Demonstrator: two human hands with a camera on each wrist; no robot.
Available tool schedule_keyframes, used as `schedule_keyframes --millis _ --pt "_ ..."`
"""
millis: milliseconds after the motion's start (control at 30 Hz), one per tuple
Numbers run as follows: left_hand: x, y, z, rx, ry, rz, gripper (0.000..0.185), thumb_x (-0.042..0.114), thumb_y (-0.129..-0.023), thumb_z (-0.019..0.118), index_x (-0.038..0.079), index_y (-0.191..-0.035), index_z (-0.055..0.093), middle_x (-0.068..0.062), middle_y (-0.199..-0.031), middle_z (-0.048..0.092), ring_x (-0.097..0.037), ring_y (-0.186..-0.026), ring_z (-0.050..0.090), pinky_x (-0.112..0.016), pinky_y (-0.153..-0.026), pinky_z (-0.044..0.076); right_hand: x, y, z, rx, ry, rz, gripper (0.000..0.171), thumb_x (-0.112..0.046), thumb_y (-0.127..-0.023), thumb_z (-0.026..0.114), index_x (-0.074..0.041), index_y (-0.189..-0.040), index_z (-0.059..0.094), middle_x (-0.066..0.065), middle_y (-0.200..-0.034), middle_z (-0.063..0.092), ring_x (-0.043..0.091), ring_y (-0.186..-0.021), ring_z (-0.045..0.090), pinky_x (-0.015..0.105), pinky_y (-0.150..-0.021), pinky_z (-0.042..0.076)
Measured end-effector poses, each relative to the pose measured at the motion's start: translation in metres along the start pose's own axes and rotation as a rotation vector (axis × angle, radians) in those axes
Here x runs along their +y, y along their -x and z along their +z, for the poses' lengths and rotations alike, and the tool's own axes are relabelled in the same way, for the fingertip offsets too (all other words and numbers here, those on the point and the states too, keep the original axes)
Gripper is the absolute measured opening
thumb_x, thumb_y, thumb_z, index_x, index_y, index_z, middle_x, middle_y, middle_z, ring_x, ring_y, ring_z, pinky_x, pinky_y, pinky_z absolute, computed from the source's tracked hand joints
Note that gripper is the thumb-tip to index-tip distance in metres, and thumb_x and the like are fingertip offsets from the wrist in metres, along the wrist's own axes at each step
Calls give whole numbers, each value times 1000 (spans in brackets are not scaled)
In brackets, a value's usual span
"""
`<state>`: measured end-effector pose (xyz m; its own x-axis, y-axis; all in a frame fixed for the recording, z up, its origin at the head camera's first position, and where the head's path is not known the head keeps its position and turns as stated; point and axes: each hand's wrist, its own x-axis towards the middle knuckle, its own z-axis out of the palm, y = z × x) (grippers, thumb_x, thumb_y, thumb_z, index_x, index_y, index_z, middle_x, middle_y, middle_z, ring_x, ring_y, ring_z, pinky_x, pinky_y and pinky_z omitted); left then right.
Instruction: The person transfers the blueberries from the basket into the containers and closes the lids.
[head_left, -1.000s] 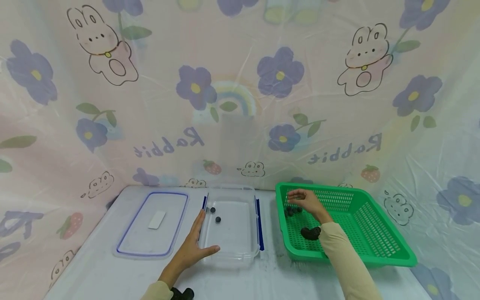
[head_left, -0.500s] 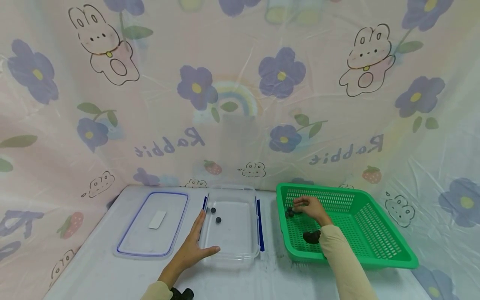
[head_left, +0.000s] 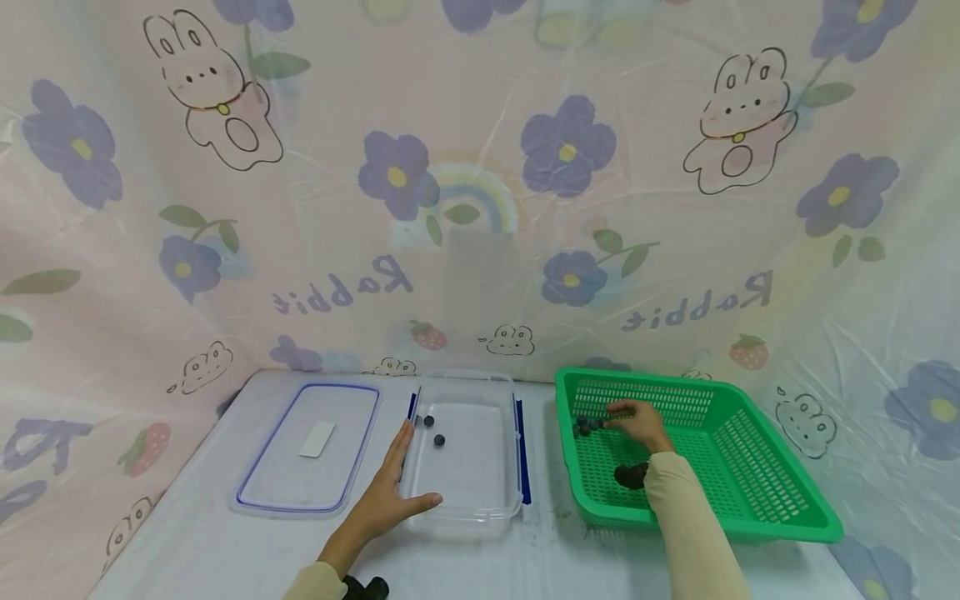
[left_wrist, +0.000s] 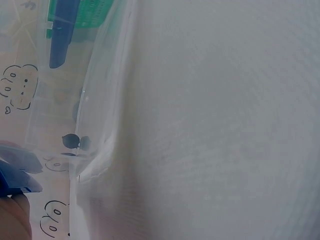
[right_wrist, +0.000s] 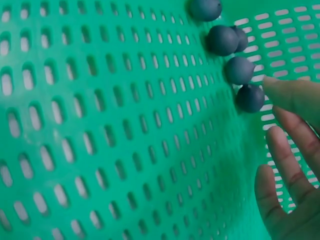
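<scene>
In the head view my left hand (head_left: pixel 384 496), fingers straight and thumb spread, rests at the near left side of a clear plastic box (head_left: pixel 480 475). Two blueberries (head_left: pixel 439 440) lie in that box. My right hand (head_left: pixel 643 425) reaches into the green basket (head_left: pixel 795 512), its fingers bent loosely. Several more blueberries (right_wrist: pixel 239 70) sit in a row along the basket's wall in the right wrist view. There the fingertips (right_wrist: pixel 272 84) are just beside the end blueberry (right_wrist: pixel 250 98); whether they touch is unclear. Only a bit of the left hand shows in the left wrist view.
A clear lid (head_left: pixel 273 454) with a blue rim lies left of the box, a white rectangle (head_left: pixel 317 439) on it. Blue latches (head_left: pixel 522 454) stick out at the box's sides. A printed curtain (head_left: pixel 480 275) stands behind the white table (head_left: pixel 547 550).
My right hand has moved lower and rightward inside the basket, showing more of the blueberries. The left hand, the box and the two blueberries in it have stayed put.
</scene>
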<state>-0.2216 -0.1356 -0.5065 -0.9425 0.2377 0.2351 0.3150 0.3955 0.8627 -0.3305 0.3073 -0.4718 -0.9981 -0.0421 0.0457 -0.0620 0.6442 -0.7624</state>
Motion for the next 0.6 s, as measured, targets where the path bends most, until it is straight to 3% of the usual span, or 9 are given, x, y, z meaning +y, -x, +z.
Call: schedule_keyframes --millis 200,433,600 --pt "-1 0 0 1 -3 -8 115 28 -74 84 11 -157 7 -7 -162 1 -38 -145 4 -67 -107 14 1 1 1 7 16 31 31 -4 -88 69 10 -114 63 27 -109 64 47 -102 56 59 -85 46" --pt "-2 0 0 -1 8 -7 115 28 -75 84 13 -157 6 -6 -162 0 -37 -145 4 -67 -107 13 4 -2 4 -32 -39 56 29 -2 -89 67 12 -114 62 26 -105 66 44 -100 59 56 -86 48" --pt "-3 0 0 2 11 -7 115 27 -74 84 13 -157 6 -6 -162 1 -37 -145 4 -67 -107 13 7 -5 6 -36 1 51 26 -2 -88 68 11 -110 64 22 -97 67 40 -94 61 54 -82 50"
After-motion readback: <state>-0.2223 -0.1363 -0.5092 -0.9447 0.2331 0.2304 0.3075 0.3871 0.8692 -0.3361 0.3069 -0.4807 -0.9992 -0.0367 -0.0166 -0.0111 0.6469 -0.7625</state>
